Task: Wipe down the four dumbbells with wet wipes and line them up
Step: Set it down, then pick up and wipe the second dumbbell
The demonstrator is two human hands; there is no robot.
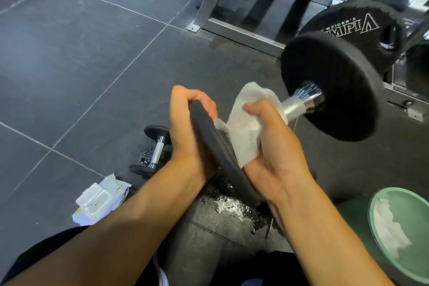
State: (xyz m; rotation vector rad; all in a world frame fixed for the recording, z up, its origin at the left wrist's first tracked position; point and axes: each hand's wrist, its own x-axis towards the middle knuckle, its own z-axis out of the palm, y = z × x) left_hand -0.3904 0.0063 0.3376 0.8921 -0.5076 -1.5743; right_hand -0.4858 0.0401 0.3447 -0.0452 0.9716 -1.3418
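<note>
I hold a black dumbbell up off the floor, tilted toward the upper right. My left hand grips the edge of its near plate. My right hand is wrapped around the chrome handle with a white wet wipe pressed between palm and bar. The far plate is large in view at the upper right. A smaller dumbbell lies on the floor just left of my left wrist, partly hidden by it. The wet wipe pack lies open on the floor at lower left.
A green bowl holding a used white wipe sits at lower right. A metal rack frame and a large weight plate stand behind the raised dumbbell. The black rubber mat under my hands is wet in patches. Grey floor tiles spread to the left.
</note>
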